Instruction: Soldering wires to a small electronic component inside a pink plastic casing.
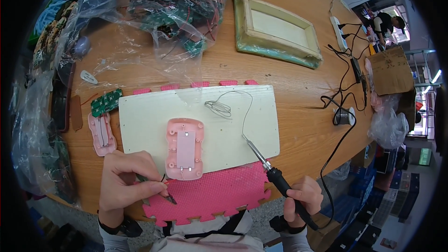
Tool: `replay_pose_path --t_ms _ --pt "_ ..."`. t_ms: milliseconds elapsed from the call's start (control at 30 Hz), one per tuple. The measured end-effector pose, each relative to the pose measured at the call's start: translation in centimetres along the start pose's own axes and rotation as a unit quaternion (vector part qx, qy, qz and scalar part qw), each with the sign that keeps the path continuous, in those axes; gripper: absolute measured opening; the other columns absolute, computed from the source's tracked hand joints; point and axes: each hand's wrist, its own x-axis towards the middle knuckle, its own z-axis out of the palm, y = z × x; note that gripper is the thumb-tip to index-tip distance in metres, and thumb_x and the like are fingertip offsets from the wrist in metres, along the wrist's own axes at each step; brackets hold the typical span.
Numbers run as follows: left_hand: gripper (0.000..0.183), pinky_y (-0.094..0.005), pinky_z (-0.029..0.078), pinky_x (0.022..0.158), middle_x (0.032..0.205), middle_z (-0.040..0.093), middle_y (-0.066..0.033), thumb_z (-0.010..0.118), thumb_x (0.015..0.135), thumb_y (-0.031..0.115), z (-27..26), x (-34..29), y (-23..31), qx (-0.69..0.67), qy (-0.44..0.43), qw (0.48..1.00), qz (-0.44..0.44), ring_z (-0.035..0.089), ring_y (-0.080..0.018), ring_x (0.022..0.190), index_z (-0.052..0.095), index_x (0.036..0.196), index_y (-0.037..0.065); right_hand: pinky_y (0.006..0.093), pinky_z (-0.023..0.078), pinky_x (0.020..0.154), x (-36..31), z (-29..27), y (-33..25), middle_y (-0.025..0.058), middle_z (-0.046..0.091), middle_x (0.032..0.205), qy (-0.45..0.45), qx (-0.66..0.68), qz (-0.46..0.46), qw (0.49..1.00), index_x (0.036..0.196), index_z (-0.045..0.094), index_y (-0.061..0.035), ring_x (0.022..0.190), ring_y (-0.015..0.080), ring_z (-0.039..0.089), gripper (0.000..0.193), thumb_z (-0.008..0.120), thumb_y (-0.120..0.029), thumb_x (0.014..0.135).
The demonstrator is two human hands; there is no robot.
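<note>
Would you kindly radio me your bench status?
Right hand holding soldering iron. Left hand pinching thin wires. Larger pink shell on white board; loose silvery coil beside it.

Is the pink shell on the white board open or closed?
Open: the pink shell lies inside up, round posts and metal tabs showing.

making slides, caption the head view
Soldering iron in right hand, left hand beside a pink plastic shell on a white board.
</note>
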Motion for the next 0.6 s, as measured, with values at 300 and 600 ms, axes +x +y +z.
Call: replay_pose_path --t_ms 300,600 --pt "0.006 -0.0222 0.040 0.053 0.062 0.061 -0.0091 0.066 0.062 -0.005 0.01 0.08 -0.12 -0.002 -0.007 1.000 0.008 0.053 -0.0134 0.059 0.063 0.068 -0.003 0.0282 0.036 0.043 -0.08 0.02 0.05 0.0069 0.052 0.054 0.004 0.009 0.004 1.000 0.077 0.055 -0.0034 0.045 0.0202 0.049 0.015 0.060 0.000 0.064" --pt "0.006 -0.0218 0.040 0.053 0.061 0.061 -0.0086 0.066 0.062 -0.006 0.12 0.06 -0.06 -0.002 0.000 1.000 0.005 0.054 -0.0131 0.058 0.063 0.067 -0.002 0.0276 0.035 0.041 0.42 0.05 -0.08 0.0075 0.052 0.052 -0.002 -0.004 -0.029 1.000 0.074 0.056 -0.0011 0.042 0.0198 0.048 0.013 0.060 0.001 0.062"
